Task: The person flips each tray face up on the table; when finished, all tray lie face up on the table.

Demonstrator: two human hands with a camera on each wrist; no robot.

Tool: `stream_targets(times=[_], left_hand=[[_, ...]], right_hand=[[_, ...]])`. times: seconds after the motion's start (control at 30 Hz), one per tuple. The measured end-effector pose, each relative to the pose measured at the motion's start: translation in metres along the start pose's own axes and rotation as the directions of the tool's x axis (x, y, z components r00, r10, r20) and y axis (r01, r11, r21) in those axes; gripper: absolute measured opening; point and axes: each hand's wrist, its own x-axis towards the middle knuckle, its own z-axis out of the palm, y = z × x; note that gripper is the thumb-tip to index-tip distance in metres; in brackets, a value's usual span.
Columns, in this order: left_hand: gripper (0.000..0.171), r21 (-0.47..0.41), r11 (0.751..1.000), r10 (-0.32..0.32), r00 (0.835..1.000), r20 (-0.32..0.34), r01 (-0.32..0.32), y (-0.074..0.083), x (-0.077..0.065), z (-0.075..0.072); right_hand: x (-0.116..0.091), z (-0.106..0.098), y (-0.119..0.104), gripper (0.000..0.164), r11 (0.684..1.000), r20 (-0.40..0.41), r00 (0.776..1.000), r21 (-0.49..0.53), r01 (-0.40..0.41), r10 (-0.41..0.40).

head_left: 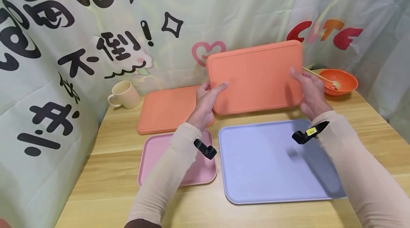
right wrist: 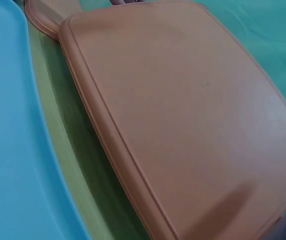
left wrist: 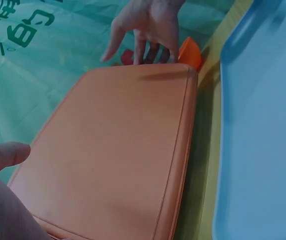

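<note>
An orange tray (head_left: pixel 256 78) is tilted up, its flat face toward me, above the back of the table. My left hand (head_left: pixel 205 103) grips its left end, thumb over the front and fingers behind. At the other end is my right hand (head_left: pixel 310 91), its thumb in front of the face and its fingers tucked behind the edge. Those fingertips are hidden by the tray in the left wrist view, where the right hand (left wrist: pixel 152 30) shows its thumb spread apart. Below lies a large blue-lilac tray (head_left: pixel 272 160), with a smaller pink tray (head_left: pixel 160 153) under my left forearm.
Another orange tray (head_left: pixel 169 108) lies flat at the back left. Beside it stands a beige mug (head_left: pixel 126 94). An orange bowl (head_left: pixel 344 82) with a spoon (head_left: pixel 317 74) sits behind my right hand. A printed cloth (head_left: pixel 250 7) hangs along the table's back and sides.
</note>
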Motion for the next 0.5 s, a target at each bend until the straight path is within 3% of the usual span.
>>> stream_targets(times=[0.2,0.43,0.5], left_hand=[[0.065,-0.075,0.997,0.006,1.000,0.029,-0.004,0.001,-0.002,-0.002],[0.045,-0.115,0.991,0.068,0.997,0.048,-0.062,0.005,-0.008,-0.006],[0.048,-0.133,0.987,0.101,0.994,0.050,-0.094,0.006,-0.010,-0.008]], right_hand=[[-0.006,0.000,-0.003,0.070,0.995,0.044,0.996,0.073,0.074,-0.077],[-0.017,-0.005,-0.005,0.056,0.990,0.071,0.995,0.128,0.054,-0.063],[-0.019,-0.007,-0.006,0.057,0.985,0.084,0.995,0.168,0.046,-0.061]])
